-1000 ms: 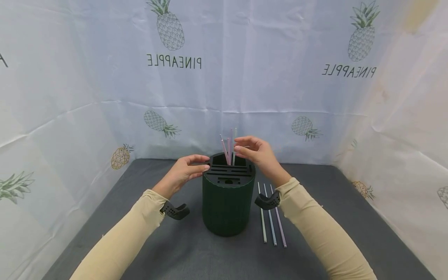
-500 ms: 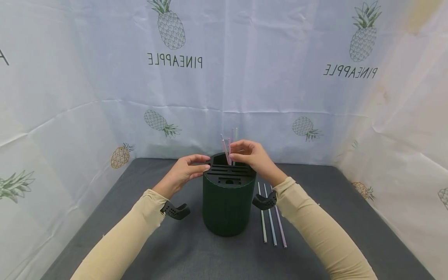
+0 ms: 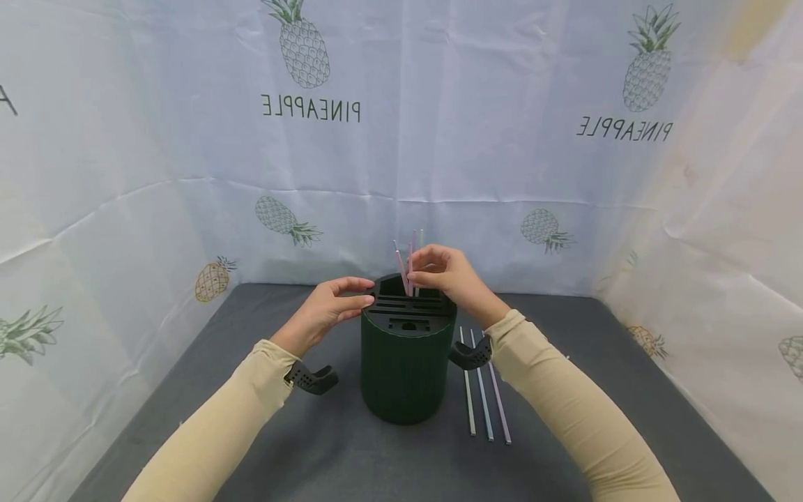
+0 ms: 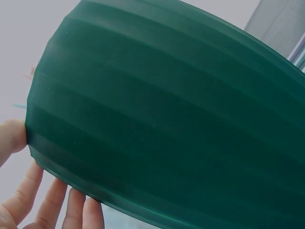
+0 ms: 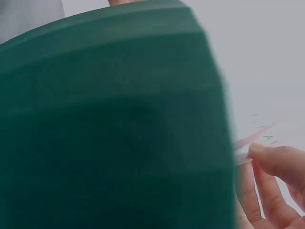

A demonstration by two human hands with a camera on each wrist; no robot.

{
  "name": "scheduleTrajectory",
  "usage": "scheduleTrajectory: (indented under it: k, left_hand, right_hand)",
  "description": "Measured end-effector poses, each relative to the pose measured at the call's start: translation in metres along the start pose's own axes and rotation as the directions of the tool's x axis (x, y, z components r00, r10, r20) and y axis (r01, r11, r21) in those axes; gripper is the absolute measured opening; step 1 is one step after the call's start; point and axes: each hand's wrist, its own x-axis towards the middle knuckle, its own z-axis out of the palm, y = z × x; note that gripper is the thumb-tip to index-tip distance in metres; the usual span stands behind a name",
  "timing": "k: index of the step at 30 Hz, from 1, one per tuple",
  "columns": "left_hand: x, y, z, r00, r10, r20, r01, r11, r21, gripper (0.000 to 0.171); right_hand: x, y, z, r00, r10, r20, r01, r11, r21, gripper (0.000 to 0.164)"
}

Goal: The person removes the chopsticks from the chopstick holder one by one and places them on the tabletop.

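Note:
A dark green knife holder (image 3: 404,376) stands upright on the dark cloth, its black top cut with slots and a wider opening at the back. Several slim metallic chopsticks (image 3: 400,261) in pink and pale tones stand in that back opening. My left hand (image 3: 323,312) holds the left side of the rim; in the left wrist view, its thumb (image 4: 10,138) and fingers (image 4: 50,202) touch the holder's upper edge. My right hand (image 3: 448,275) pinches a pink chopstick between thumb and fingers above the back opening. Its lower part is hidden inside the holder.
Three more chopsticks (image 3: 484,404) lie side by side on the dark tablecloth (image 3: 295,446), right of the holder and partly under my right wrist. White cloth (image 3: 477,160) printed with pineapples hangs behind and on both sides.
My right hand has moved left from the rear right chopsticks and now pinches a pink one. My left hand stays on the rim, and the holder has not moved.

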Motion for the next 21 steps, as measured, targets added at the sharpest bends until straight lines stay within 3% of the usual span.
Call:
scheduleTrajectory:
  k: [6, 11, 15, 21]
  left_hand:
    - [0.0, 0.001, -0.001, 1.0, 0.002, 0.005, -0.002, 1.0, -0.001, 0.046]
    - [-0.001, 0.001, -0.001, 1.0, 0.001, 0.008, -0.001, 1.0, -0.005, 0.047]
    - [-0.001, 0.001, -0.001, 1.0, -0.001, 0.009, 0.001, 1.0, -0.004, 0.047]
    - [-0.001, 0.002, -0.001, 1.0, -0.003, 0.009, 0.003, 1.0, -0.005, 0.047]
  right_hand:
    - [0.006, -0.018, -0.012, 0.996, -0.069, -0.06, 0.078, 0.985, 0.154, 0.017]
    - [0.009, -0.038, -0.029, 0.976, -0.143, -0.165, 0.189, 0.933, 0.307, 0.022]
    - [0.009, -0.053, -0.048, 0.936, -0.201, -0.288, 0.309, 0.861, 0.404, 0.025]
    - [0.0, -0.066, -0.082, 0.85, -0.213, -0.482, 0.459, 0.748, 0.479, 0.03]
